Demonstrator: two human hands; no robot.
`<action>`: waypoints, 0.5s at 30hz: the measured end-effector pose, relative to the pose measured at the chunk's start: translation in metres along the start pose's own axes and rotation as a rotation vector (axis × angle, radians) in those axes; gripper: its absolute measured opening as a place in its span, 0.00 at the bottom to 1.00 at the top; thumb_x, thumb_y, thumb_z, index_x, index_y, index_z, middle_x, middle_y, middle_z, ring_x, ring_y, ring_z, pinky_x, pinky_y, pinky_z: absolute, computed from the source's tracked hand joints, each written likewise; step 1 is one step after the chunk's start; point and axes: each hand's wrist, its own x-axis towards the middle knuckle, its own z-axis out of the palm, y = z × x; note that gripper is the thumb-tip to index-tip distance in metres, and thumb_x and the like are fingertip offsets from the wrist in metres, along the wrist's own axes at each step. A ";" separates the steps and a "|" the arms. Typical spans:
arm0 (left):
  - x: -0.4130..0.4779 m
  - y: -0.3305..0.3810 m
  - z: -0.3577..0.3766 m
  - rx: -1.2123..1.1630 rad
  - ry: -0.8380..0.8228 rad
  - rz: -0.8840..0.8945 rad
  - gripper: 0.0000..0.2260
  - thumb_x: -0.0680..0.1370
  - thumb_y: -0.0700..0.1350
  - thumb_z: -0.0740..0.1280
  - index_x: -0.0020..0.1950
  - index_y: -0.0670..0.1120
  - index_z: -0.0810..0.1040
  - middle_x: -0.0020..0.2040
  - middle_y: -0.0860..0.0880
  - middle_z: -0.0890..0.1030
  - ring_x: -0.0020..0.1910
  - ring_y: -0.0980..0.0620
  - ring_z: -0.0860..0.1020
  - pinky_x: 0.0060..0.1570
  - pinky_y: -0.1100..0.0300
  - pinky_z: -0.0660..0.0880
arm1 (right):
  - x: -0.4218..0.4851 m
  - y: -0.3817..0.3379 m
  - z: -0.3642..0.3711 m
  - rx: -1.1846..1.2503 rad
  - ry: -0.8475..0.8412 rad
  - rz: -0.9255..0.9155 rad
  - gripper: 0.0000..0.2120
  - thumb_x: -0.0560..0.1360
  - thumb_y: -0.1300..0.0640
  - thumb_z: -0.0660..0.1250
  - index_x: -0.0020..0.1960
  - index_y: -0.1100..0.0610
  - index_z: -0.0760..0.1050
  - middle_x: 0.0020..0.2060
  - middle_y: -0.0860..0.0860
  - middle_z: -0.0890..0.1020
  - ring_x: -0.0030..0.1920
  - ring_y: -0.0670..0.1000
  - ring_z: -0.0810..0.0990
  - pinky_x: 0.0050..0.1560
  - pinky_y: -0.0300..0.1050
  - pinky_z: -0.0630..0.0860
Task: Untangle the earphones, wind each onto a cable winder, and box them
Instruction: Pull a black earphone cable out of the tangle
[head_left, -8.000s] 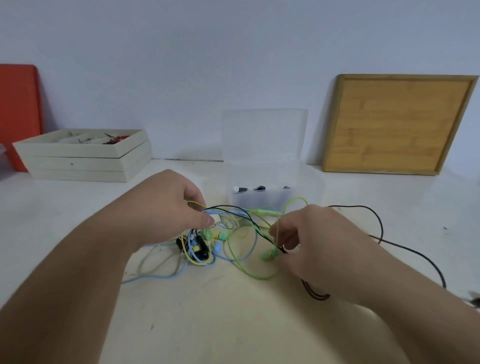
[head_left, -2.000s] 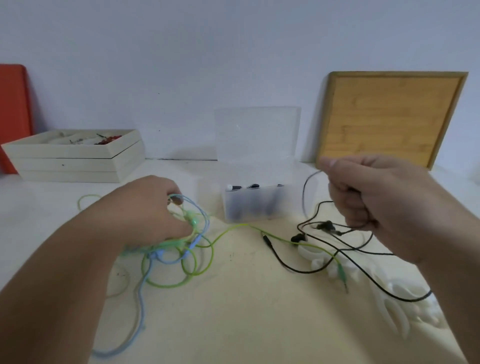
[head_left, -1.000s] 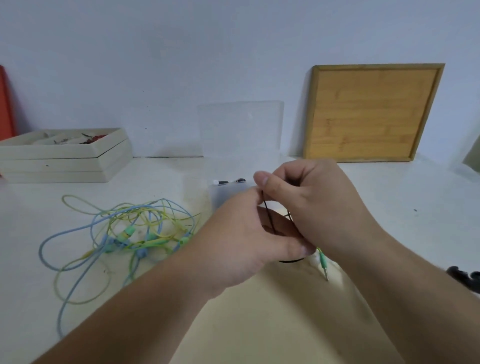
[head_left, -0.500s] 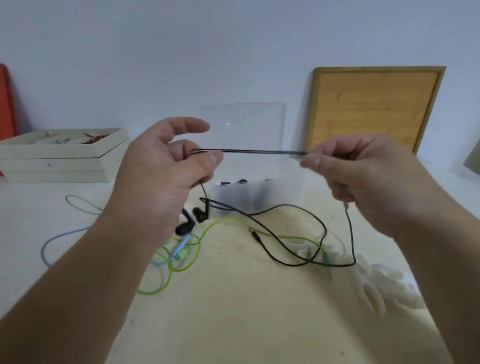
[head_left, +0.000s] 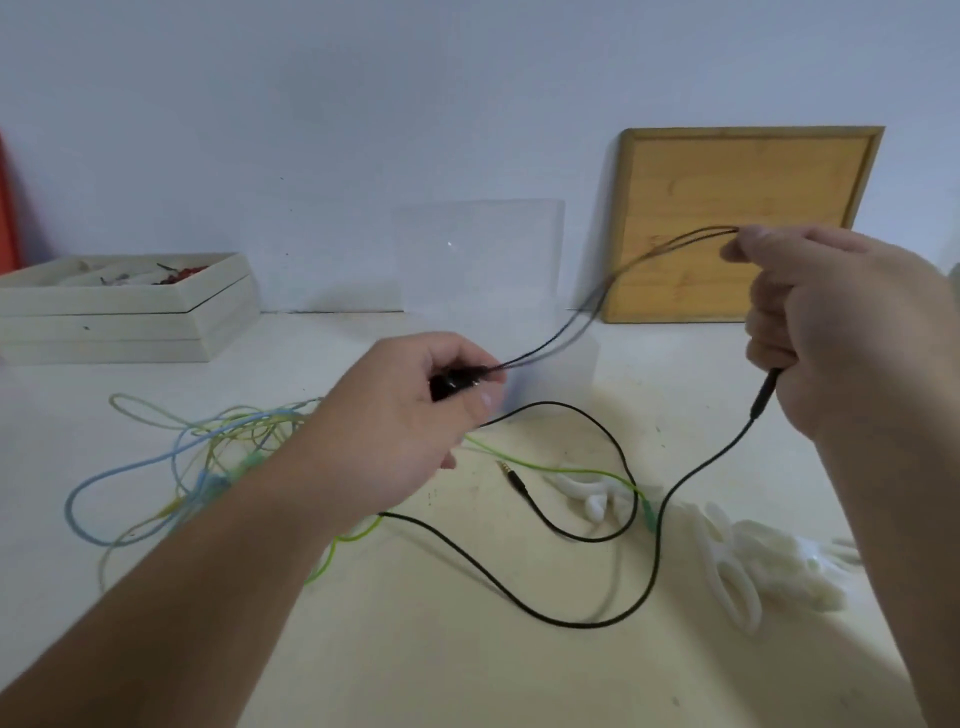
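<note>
— While your left hand (head_left: 415, 415) pinches the buds of the black earphones (head_left: 453, 385) between thumb and curled fingers, your right hand (head_left: 831, 332) is fisted round the same set, higher and out to the right. The twin leads (head_left: 670, 248) sag in the air between the two.

— And under your right fist?

— The inline piece (head_left: 762, 397) hangs out of it. From there the main cable (head_left: 656, 551) drops to the table (head_left: 467, 675), loops below both your hands and passes under your left wrist. Its plug (head_left: 511, 474) lies on the table between your hands, nearer the left.

— What lies beyond your left hand?

— The tangle of blue and yellow-green earphones (head_left: 208, 457) sits just left of your left wrist. One green cable (head_left: 571, 470) runs out of it beneath your left hand towards the right.

— And the winders?

— The white cable winders (head_left: 737, 566) are heaped below your right forearm. One more winder (head_left: 587, 493) lies between your hands, touching the green cable.

— Further out?

— The clear box (head_left: 566, 374) stands just past your left hand, its lid (head_left: 478, 254) raised. A wooden board (head_left: 743, 208) leans on the wall behind your right hand, and stacked cream trays (head_left: 119, 322) rest far off to the left of your left hand.
</note>
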 end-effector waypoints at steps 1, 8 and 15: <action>-0.002 -0.001 0.004 0.018 -0.055 0.007 0.10 0.74 0.50 0.75 0.54 0.53 0.82 0.40 0.57 0.83 0.37 0.55 0.81 0.41 0.59 0.80 | -0.001 -0.001 0.001 0.003 -0.005 0.041 0.09 0.77 0.54 0.70 0.39 0.55 0.80 0.20 0.45 0.65 0.20 0.46 0.59 0.20 0.35 0.57; -0.009 -0.003 0.045 0.259 -0.025 0.119 0.04 0.78 0.51 0.69 0.52 0.54 0.80 0.39 0.57 0.83 0.39 0.61 0.81 0.42 0.64 0.78 | 0.000 -0.004 0.002 0.115 0.070 0.148 0.14 0.78 0.55 0.66 0.34 0.56 0.73 0.21 0.46 0.63 0.21 0.47 0.57 0.21 0.38 0.53; -0.018 0.000 0.059 0.443 -0.250 0.377 0.04 0.77 0.46 0.69 0.45 0.52 0.83 0.42 0.56 0.80 0.43 0.57 0.77 0.45 0.54 0.75 | -0.001 0.000 0.006 0.092 0.011 0.161 0.13 0.78 0.56 0.65 0.35 0.56 0.74 0.19 0.45 0.63 0.20 0.46 0.57 0.21 0.39 0.53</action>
